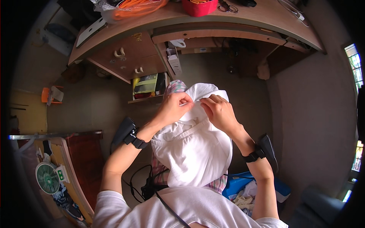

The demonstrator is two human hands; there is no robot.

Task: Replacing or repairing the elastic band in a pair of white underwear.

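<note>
A white cloth garment (194, 154) with a gathered elastic band lies bunched across my lap, over plaid fabric (176, 86). Above its far part, my left hand (178, 105) pinches a thin white strand or edge between thumb and fingers. My right hand (218, 109) is close by on the right, its fingertips closed on the same thin white piece, with a short stretch of it showing between the hands. Whether this piece is thread, cord or a fabric edge cannot be told. Each wrist wears a black strap with a black device.
A wooden desk (248, 17) stands ahead, bearing a red container (199, 8), scissors (228, 7) and orange cord in plastic (137, 8). Below it, an open drawer (148, 98) juts out. Black cables (132, 182) hang left of my lap; a blue bin (239, 182) with cloths is at right.
</note>
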